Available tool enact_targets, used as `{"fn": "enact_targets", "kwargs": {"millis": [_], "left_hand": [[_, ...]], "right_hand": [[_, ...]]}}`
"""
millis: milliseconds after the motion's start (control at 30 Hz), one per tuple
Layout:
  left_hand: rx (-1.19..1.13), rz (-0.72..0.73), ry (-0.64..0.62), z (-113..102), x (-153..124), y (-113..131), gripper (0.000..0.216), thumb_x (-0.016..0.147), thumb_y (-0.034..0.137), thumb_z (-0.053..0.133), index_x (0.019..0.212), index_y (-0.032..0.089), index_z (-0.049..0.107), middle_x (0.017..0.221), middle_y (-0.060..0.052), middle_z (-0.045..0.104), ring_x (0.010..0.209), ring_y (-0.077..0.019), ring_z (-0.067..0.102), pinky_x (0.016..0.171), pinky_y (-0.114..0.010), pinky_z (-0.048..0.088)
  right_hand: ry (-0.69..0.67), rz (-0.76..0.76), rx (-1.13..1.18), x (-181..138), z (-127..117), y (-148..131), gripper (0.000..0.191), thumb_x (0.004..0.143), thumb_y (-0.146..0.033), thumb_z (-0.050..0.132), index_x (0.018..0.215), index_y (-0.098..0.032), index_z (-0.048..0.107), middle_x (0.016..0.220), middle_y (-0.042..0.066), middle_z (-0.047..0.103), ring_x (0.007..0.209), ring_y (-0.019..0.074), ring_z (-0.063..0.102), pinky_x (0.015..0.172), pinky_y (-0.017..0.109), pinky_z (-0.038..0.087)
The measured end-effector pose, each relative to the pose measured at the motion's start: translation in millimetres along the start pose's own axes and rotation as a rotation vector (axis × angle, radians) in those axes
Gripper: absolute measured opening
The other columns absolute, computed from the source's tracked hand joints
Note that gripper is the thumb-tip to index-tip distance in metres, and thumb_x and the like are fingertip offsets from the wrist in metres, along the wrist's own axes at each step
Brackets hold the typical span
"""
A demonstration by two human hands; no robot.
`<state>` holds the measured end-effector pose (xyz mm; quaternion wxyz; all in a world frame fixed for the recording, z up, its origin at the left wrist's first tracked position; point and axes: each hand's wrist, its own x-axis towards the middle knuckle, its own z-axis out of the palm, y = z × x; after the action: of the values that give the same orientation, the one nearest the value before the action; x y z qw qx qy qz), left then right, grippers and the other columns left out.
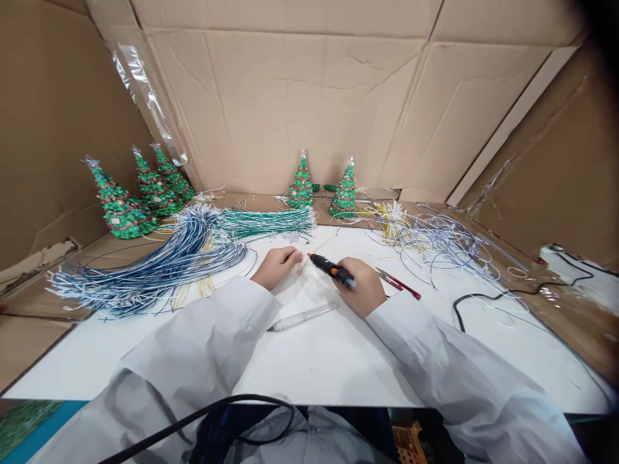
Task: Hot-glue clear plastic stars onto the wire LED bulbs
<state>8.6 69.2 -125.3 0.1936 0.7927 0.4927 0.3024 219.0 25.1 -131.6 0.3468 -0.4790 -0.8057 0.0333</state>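
Note:
My right hand (pixel 362 285) is wrapped round a black and orange hot glue gun (pixel 331 268), its orange tip pointing left. Just left of that tip, my left hand (pixel 278 265) is closed in a pinch, and whatever sits between its fingertips is too small to make out. A thin yellow wire (pixel 323 245) runs close by the tip. Below the hands, a clear pen-like tube (pixel 305 316) with a dark point lies on the white board (pixel 319 367). Right of my right hand lies a pair of red-handled tweezers or a similar slim tool (pixel 405 286).
Bundles of blue wires (pixel 145 270) and green wires (pixel 265 222) lie at left and centre back. Yellow wires (pixel 394 222) and loose tangled wires (pixel 449 241) are at back right. Small Christmas trees (pixel 344 193) stand along the cardboard wall (pixel 290 96). A black cable (pixel 498 293) crosses the right side.

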Motion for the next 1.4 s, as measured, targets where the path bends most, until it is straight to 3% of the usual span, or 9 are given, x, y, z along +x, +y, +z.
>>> {"fn": "enact_targets", "kwargs": {"millis": [133, 333, 433, 633, 733, 967, 1133, 1267, 1400], "left_hand": [[0.057, -0.057, 0.013, -2.9, 2.2, 1.2, 0.028, 0.087, 0.029, 0.039, 0.08, 0.017, 0.063, 0.076, -0.002, 0.067, 0.073, -0.016, 0.059, 0.07, -0.024, 0.043], [0.26, -0.285, 0.199, -24.1, -3.3, -0.8, 0.023, 0.082, 0.019, 0.043, 0.076, 0.013, 0.064, 0.096, -0.018, 0.058, 0.106, -0.0337, 0.047, 0.086, -0.043, 0.037], [0.229, -0.452, 0.222, -33.3, -7.3, -1.5, 0.019, 0.077, 0.018, 0.048, 0.069, 0.012, 0.064, 0.102, -0.02, 0.053, 0.114, -0.0396, 0.04, 0.091, -0.049, 0.032], [-0.065, -0.495, 0.154, -31.1, -1.3, -2.5, 0.021, 0.072, 0.02, 0.054, 0.052, 0.016, 0.057, 0.081, -0.01, 0.058, 0.105, -0.0318, 0.05, 0.096, -0.042, 0.033], [-0.337, -0.498, 0.085, -25.1, 0.3, -1.1, 0.018, 0.073, 0.025, 0.056, 0.058, 0.016, 0.06, 0.071, -0.006, 0.06, 0.094, -0.0256, 0.056, 0.088, -0.037, 0.041], [-0.939, -0.522, -0.015, -20.9, -3.8, 3.0, 0.017, 0.075, 0.031, 0.062, 0.073, 0.014, 0.06, 0.084, -0.009, 0.064, 0.08, -0.0172, 0.061, 0.081, -0.036, 0.051], [-1.315, -0.635, 0.033, -23.0, -3.8, 8.5, 0.01, 0.08, 0.024, 0.058, 0.076, 0.016, 0.06, 0.093, -0.008, 0.063, 0.086, -0.0171, 0.061, 0.08, -0.034, 0.052], [-1.168, -0.603, 0.114, -27.9, -2.5, 9.9, 0.012, 0.078, 0.027, 0.061, 0.076, 0.015, 0.062, 0.094, -0.007, 0.063, 0.086, -0.0165, 0.058, 0.073, -0.03, 0.049], [-1.046, -0.565, 0.202, -30.6, -0.2, 2.6, 0.011, 0.072, 0.025, 0.066, 0.071, 0.014, 0.063, 0.089, -0.005, 0.063, 0.088, -0.0149, 0.055, 0.073, -0.024, 0.044]], "right_hand": [[-0.062, -0.021, -0.162, 1.5, -0.5, -0.2, 0.011, 0.069, -0.012, 0.051, 0.078, -0.019, 0.051, 0.078, 0.008, 0.059, 0.078, 0.023, 0.052, 0.066, 0.031, 0.04], [0.005, 0.243, -0.162, 3.9, 4.2, 9.7, 0.033, 0.06, -0.01, 0.057, 0.09, -0.02, 0.045, 0.089, 0.006, 0.051, 0.083, 0.0238, 0.05, 0.069, 0.032, 0.041], [-0.005, 0.323, -0.109, 4.5, 5.6, 14.3, 0.037, 0.06, -0.011, 0.058, 0.093, -0.02, 0.044, 0.095, 0.006, 0.047, 0.083, 0.0226, 0.052, 0.069, 0.032, 0.042], [-0.047, 0.33, 0.013, 5.9, 4.7, 16.9, 0.039, 0.058, -0.018, 0.063, 0.094, -0.02, 0.048, 0.093, 0.004, 0.049, 0.086, 0.0214, 0.053, 0.075, 0.034, 0.043], [-0.079, 0.262, 0.112, 6.7, 3.4, 19.9, 0.038, 0.057, -0.018, 0.064, 0.093, -0.02, 0.052, 0.092, 0.003, 0.051, 0.086, 0.0194, 0.053, 0.075, 0.032, 0.044], [-0.167, 0.244, 0.103, 4.7, -0.6, 19.4, 0.041, 0.056, -0.009, 0.057, 0.096, -0.018, 0.058, 0.097, 0.005, 0.052, 0.087, 0.02, 0.054, 0.078, 0.034, 0.044], [-0.027, 0.171, 0.136, 4.8, -2.9, 10.7, 0.035, 0.059, -0.006, 0.049, 0.09, -0.018, 0.06, 0.094, 0.005, 0.051, 0.092, 0.021, 0.052, 0.084, 0.036, 0.043], [0.146, 0.107, 0.119, 4.8, -3.4, -2.8, 0.022, 0.067, -0.007, 0.048, 0.082, -0.018, 0.06, 0.087, 0.005, 0.052, 0.089, 0.0212, 0.051, 0.083, 0.036, 0.041], [0.195, 0.044, 0.141, -0.7, -0.2, -15.4, 0.015, 0.075, -0.011, 0.048, 0.081, -0.019, 0.059, 0.087, 0.005, 0.053, 0.088, 0.0206, 0.051, 0.082, 0.036, 0.04]]}}
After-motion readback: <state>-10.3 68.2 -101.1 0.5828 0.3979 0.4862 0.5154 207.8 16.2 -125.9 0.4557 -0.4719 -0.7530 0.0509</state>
